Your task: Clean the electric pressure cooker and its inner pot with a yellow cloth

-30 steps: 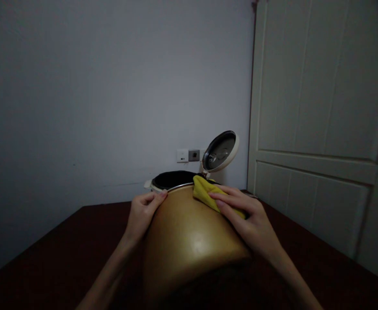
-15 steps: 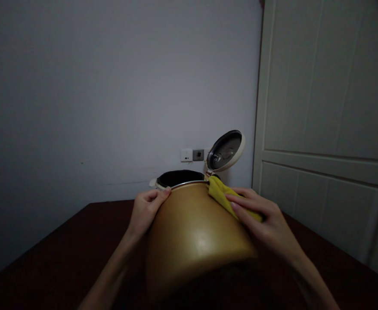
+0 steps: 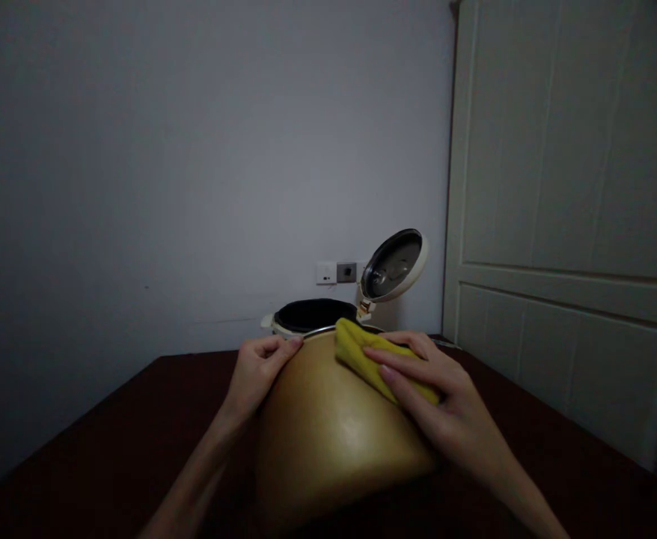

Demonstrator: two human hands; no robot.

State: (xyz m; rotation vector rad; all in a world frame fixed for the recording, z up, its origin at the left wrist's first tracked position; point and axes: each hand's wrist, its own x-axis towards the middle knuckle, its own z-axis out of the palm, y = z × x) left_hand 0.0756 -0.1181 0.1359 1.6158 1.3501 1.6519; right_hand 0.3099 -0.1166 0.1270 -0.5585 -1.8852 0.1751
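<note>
A gold-coloured inner pot (image 3: 334, 427) is held up tilted in front of me, its metal rim at the top. My left hand (image 3: 258, 374) grips the pot's rim on the left side, thumb on the outside. In my right hand (image 3: 435, 385) is a yellow cloth (image 3: 370, 355), pressed against the pot's outer wall near the upper right rim. Behind the pot stands a rice cooker (image 3: 314, 314) with a dark interior, its round lid (image 3: 394, 266) raised on the hinge. The pot hides the cooker's lower body.
A dark red-brown table (image 3: 138, 434) spreads beneath. Beyond it rises a pale wall (image 3: 221, 150) with a white wall plate (image 3: 326, 273) and a grey socket (image 3: 346, 272). On the right stands a white panelled door (image 3: 564, 165).
My right hand has slid the yellow cloth leftward across the pot's outer wall, near the rim. The pot has dropped slightly, and my left hand keeps its grip on the rim.
</note>
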